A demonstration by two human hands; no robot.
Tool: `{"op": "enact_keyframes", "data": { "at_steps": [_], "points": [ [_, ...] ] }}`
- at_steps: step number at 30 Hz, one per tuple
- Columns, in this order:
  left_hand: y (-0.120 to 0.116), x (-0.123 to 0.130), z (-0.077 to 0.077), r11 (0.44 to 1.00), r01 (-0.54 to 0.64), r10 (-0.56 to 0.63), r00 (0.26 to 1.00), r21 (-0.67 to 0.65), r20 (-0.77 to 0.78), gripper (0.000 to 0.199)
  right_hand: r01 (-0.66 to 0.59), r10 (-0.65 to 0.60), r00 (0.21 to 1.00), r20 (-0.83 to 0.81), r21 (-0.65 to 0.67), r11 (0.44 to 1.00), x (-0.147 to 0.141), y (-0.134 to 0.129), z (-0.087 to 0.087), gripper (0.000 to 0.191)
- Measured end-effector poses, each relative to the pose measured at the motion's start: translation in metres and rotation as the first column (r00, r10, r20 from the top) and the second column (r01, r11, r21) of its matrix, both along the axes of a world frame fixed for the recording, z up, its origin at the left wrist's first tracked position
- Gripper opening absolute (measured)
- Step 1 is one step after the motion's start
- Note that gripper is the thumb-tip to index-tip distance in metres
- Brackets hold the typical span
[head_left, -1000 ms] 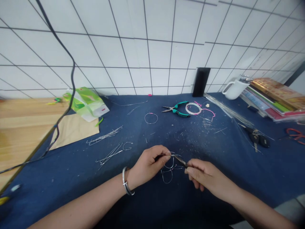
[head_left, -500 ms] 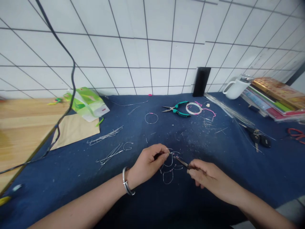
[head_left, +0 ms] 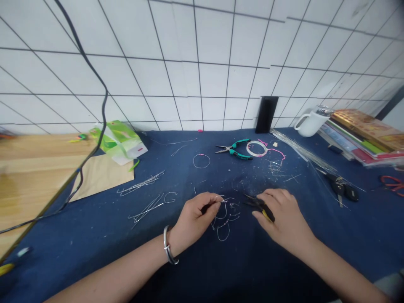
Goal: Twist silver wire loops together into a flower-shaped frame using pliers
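**Fine Wire, Firm Pinch**

Head view: on the near side of the teal-handled pliers, the left hand pinches looped wire between thumb and fingers, apparently to steady it. The right hand loosely clasps dark pliers, their tips apart from the wire, perhaps for a clear look. The wire is thin, silvery, rounded, with loose ends and tiny pinkish specks.

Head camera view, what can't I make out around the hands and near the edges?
All in the head view:
Bent wire: its gripped part is hidden by the left hand.
Dark pliers: handles partly covered by the right hand.
Yellow object: cut off by the left edge.
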State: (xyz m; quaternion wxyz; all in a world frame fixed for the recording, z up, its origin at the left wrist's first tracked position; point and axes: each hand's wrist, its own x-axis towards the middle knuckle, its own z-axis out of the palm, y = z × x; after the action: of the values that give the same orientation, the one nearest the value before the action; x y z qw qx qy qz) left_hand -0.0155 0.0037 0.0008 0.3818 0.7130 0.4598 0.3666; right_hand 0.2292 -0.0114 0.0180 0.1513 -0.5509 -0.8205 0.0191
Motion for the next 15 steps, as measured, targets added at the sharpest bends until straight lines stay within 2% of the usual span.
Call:
{"op": "enact_keyframes", "data": {
  "at_steps": [2, 3, 6, 10, 15],
  "points": [
    [-0.001, 0.001, 0.000, 1.000, -0.023, 0.023, 1.000, 0.007, -0.002, 0.013, -0.072, 0.065, 0.991, -0.115, -0.053, 0.996, -0.018, -0.001, 0.006, 0.023],
    [-0.002, 0.001, 0.000, 0.999, -0.033, 0.033, 0.999, 0.007, -0.002, 0.013, -0.124, 0.103, 0.983, -0.154, -0.135, 0.983, -0.028, -0.002, 0.008, 0.019],
    [-0.003, 0.001, -0.001, 0.999, -0.037, 0.037, 0.999, -0.004, 0.009, 0.012, -0.136, 0.087, 0.976, -0.199, -0.247, 0.959, -0.053, -0.001, 0.010, 0.018],
    [-0.003, 0.002, -0.001, 1.000, -0.014, 0.015, 0.999, -0.022, 0.036, 0.012, -0.119, 0.068, 0.972, -0.223, -0.223, 0.968, -0.069, 0.004, 0.004, 0.018],
    [-0.003, 0.004, 0.000, 0.994, 0.033, -0.023, 0.996, -0.107, 0.087, 0.013, -0.102, 0.072, 0.980, -0.188, -0.151, 0.983, -0.070, 0.004, -0.007, 0.016]
  ]
}}
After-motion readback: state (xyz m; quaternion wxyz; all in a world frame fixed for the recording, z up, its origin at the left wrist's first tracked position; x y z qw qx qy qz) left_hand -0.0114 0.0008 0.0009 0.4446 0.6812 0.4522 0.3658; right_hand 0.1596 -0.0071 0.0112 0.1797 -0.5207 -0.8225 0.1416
